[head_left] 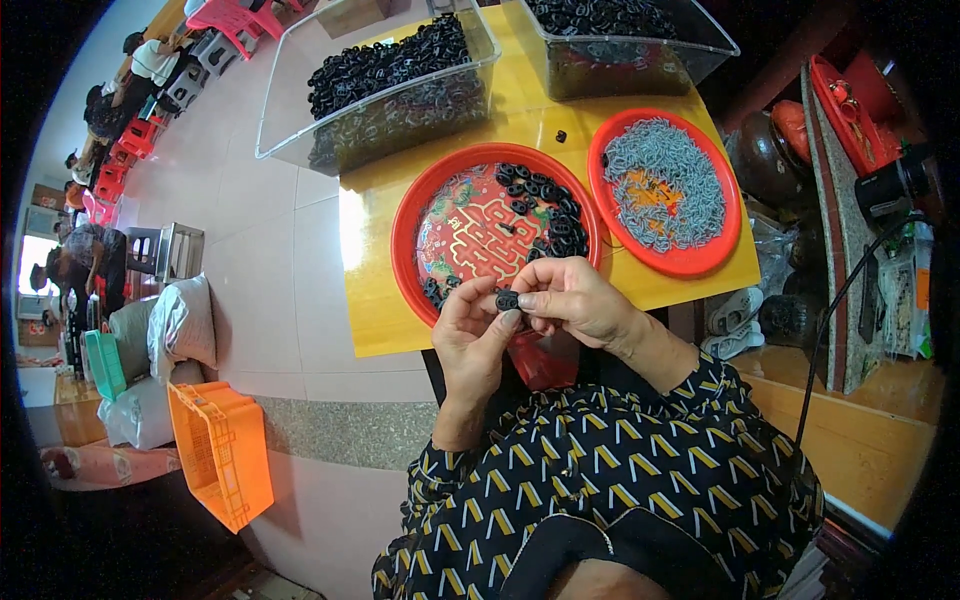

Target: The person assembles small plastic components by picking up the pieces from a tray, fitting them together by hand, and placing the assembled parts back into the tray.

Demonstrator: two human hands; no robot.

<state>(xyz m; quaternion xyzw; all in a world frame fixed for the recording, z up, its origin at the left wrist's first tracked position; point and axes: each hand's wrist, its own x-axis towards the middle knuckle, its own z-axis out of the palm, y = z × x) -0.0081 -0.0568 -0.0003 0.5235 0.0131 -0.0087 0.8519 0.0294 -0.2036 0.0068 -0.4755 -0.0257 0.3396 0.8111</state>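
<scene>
Two bare hands at work above the near edge of a yellow table (375, 310). The left hand (468, 345) and right hand (585, 305) meet, their fingers pinching one small black piece (507, 300) between the tips; both thumbs press in close to it, and the other fingers curl behind. The piece is held just over the near rim of the red tray (485, 240), whose base bears a gold and green pattern. Loose black pieces (566, 235) lie in this tray, heaped mainly along its right side, with a few by the near left rim, partly behind the left hand.

To the right, just beside it, a second tray (692, 262), also red, contains many slim grey pieces (690, 175); an orange patch of its base shows among them. Toward the far side of the table stand two clear bins, the left bin (405, 128) and the right bin (620, 72), both filled with black pieces. A single stray piece (561, 136) lies on the table between the trays and the bins. At left, on the floor: an orange crate (225, 455), tilted, near a pale sack (182, 325).
</scene>
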